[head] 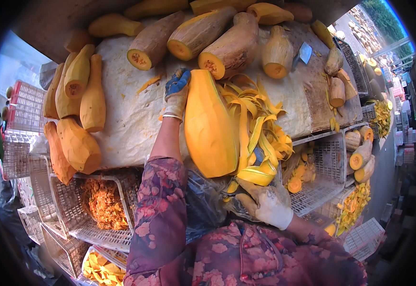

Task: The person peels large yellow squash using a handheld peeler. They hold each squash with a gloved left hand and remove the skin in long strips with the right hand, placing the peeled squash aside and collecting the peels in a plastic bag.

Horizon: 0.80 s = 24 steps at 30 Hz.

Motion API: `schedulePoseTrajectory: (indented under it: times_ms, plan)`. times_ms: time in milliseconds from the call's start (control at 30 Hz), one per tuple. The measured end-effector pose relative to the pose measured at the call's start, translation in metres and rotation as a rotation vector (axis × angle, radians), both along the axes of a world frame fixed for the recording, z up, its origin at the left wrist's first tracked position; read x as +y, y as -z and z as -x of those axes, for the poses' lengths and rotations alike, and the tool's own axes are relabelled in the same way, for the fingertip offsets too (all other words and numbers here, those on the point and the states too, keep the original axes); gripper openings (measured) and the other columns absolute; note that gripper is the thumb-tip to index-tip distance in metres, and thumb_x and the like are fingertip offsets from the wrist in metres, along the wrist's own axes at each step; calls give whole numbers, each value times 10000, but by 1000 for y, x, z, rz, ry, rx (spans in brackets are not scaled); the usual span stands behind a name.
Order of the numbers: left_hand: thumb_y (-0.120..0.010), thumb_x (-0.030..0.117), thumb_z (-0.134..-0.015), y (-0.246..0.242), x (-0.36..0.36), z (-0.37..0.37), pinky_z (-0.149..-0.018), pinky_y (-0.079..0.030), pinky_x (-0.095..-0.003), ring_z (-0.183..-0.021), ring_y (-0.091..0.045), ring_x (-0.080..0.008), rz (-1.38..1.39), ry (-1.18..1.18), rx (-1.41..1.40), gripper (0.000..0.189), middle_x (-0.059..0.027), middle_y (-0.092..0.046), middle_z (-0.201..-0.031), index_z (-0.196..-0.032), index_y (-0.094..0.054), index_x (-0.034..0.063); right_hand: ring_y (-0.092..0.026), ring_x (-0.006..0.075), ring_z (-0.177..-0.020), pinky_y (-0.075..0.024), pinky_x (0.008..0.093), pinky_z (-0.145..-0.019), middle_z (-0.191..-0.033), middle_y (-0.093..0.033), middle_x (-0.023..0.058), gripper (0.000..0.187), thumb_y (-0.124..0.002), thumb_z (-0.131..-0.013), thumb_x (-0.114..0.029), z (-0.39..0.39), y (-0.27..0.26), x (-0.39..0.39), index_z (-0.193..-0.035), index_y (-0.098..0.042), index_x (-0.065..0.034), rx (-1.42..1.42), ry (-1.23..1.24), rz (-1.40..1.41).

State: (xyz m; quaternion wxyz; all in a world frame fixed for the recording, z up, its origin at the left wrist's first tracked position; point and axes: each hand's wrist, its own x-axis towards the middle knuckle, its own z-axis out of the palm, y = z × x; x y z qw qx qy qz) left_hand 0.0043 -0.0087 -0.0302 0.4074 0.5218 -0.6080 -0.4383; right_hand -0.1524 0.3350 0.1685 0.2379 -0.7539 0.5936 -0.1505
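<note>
A large, mostly peeled pumpkin [209, 125] with bright orange-yellow flesh lies lengthwise before me at the table's near edge. My left hand [177, 85], in a white work glove with blue-coated fingers, grips its far end from the left side. Long curled peel strips [256, 125] are heaped along its right side, and some hang over the edge. Below these strips is my right hand [267, 203], in a pale soiled glove, close to the pumpkin's near end. Peel partly covers its fingers, and whether they hold a tool is hidden.
Unpeeled cut pumpkins [229, 46] line the table's [129, 96] far side; peeled ones [93, 96] are stacked left. A blade-like piece [305, 53] is at the back right. Below left, a plastic crate [97, 237] holds orange pulp [106, 207]; another crate [319, 196] stands right.
</note>
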Motion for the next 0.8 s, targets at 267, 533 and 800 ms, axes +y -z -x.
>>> schedulePoseTrajectory:
  times_ms: [267,533,800]
  plan:
    - [-531,390,-990,-8,3,2,-895,-499,-419,-1044,-666,-381,-2,-70,-57,381,-178,-717,-1128,-1120,-700,73,-683,230,-771,-531,370,-590,-1116,-704,159,539,-699,-896,-232,-1,53,-64,-1377,-574,-24,484,119,407]
    - [-554,330,-998,-17,8,4,-861,-506,-392,-975,-687,-334,4,-41,42,313,-171,-728,-1046,-1087,-712,74,-609,426,-1183,-460,454,-1030,-1205,-660,280,523,-645,-924,-150,26,22,-28,-1389,-513,49,-378,431,-38]
    - [-566,297,-997,-24,2,-15,-839,-504,-384,-883,-675,-293,183,-122,-9,266,-139,-727,-963,-1006,-725,84,-695,426,-918,-544,477,-862,-1022,-704,273,486,-512,-956,-203,5,105,-198,-1400,-490,-6,-47,667,48]
